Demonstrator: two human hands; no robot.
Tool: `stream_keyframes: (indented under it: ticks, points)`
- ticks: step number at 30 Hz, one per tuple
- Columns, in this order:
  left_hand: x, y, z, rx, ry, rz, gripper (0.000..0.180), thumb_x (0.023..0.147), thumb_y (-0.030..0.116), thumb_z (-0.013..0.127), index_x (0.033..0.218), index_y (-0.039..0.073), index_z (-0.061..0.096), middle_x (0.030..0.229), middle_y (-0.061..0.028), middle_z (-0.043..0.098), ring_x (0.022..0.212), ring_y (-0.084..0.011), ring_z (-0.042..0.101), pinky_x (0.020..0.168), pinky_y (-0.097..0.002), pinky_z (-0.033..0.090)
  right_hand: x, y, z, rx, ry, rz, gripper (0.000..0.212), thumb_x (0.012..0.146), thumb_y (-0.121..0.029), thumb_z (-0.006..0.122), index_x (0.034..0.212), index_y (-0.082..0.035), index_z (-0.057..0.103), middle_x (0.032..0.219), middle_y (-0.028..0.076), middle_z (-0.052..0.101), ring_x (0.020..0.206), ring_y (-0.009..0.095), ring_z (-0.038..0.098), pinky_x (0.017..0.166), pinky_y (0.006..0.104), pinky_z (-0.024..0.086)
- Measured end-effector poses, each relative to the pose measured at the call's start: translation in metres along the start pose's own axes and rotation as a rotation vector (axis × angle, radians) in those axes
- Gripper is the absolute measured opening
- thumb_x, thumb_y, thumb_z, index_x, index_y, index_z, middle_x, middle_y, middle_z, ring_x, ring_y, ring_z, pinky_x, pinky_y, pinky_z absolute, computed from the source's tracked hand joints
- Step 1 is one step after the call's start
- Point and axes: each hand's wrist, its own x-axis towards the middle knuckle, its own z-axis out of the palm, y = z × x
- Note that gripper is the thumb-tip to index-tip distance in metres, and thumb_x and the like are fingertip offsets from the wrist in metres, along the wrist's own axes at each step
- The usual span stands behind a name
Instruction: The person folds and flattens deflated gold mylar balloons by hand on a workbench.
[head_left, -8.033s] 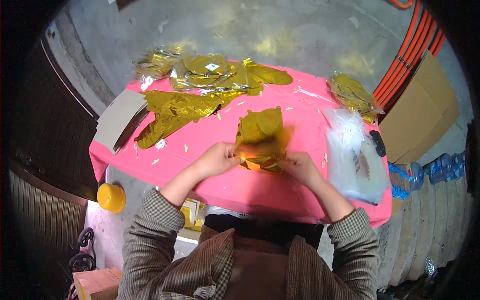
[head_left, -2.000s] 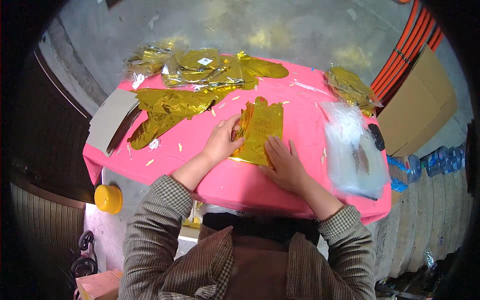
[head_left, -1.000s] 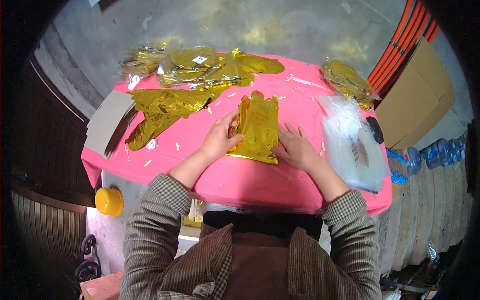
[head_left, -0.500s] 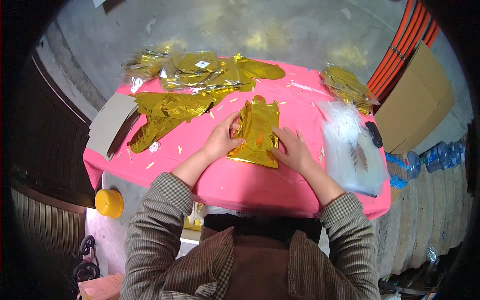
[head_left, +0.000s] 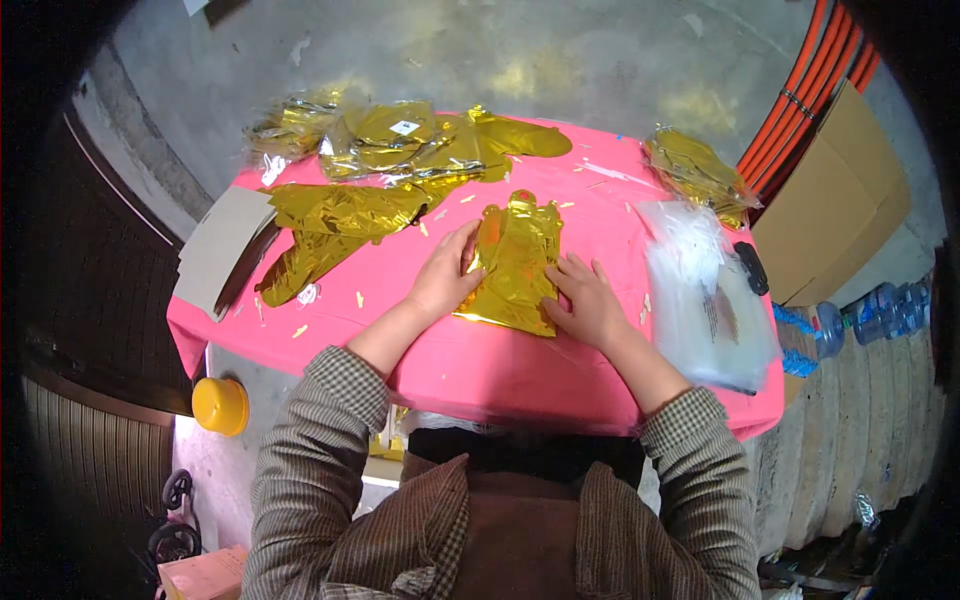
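A folded gold foil balloon [head_left: 515, 265] lies flat on the pink-covered table [head_left: 440, 385], with small tabs along its far edge. My left hand [head_left: 447, 275] is curled at its left side, thumb over the foil and fingers along the edge. On the opposite side my right hand [head_left: 592, 303] grips the right edge, with its thumb and fingertips touching the foil. Whether several layers lie in the folded foil, I cannot tell. Left of my hands, another gold foil balloon [head_left: 345, 215] lies loosely spread out.
Clear-wrapped gold foil packs [head_left: 390, 140] lie at the far left, and another wrapped pack [head_left: 695, 170] at the far right. Clear plastic bags [head_left: 700, 310] are stacked right, beside a black object [head_left: 748, 268]. Grey card sheets [head_left: 222, 255] sit at the left edge. A yellow bowl [head_left: 220, 406] stands below.
The foil between my hands now lies smoother, and its far tabs have spread out to the left. Both hands have stayed in nearly the same place.
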Motion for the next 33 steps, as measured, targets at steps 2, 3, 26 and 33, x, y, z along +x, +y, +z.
stream_keyframes:
  ticks: [2,3,26,33]
  points:
    - [-0.001,0.0,0.0,0.034,0.01,0.029,0.062,0.074,0.006,0.067,0.131,0.007,0.041,0.111,-0.0155,0.053,0.108,-0.031,0.052,0.092,-0.0377,0.044,0.0,-0.001,-0.001,-0.007,-0.001,0.003,0.05,0.084,-0.032,0.06,0.125,-0.004,0.052,0.134,0.019,0.046,0.13,0.035,0.037,0.109,0.0542,0.022]
    - [0.0,0.001,-0.001,0.068,0.02,0.061,0.056,0.074,0.006,0.067,0.126,0.007,0.046,0.114,-0.0155,0.052,0.111,-0.032,0.05,0.094,-0.038,0.043,0.0,-0.001,-0.001,-0.008,-0.003,0.003,0.051,0.084,-0.032,0.06,0.125,-0.004,0.052,0.134,0.019,0.046,0.13,0.036,0.037,0.109,0.0543,0.022]
    - [0.002,0.003,-0.028,0.261,-0.447,0.304,0.043,0.084,0.023,0.063,0.122,0.006,0.054,0.123,-0.0138,0.05,0.118,-0.0326,0.044,0.102,-0.0413,0.035,0.001,0.002,-0.004,0.04,-0.02,0.012,0.052,0.079,-0.027,0.066,0.123,-0.004,0.052,0.133,0.017,0.045,0.129,0.035,0.039,0.107,0.0549,0.024]
    - [-0.005,0.0,-0.029,0.31,-0.433,0.31,0.045,0.085,0.027,0.061,0.125,0.007,0.052,0.126,-0.0145,0.048,0.119,-0.0333,0.043,0.102,-0.0423,0.035,0.011,-0.033,-0.002,-0.028,0.144,-0.225,0.056,0.081,-0.027,0.064,0.129,-0.002,0.045,0.139,0.021,0.038,0.13,0.038,0.036,0.108,0.052,0.023]
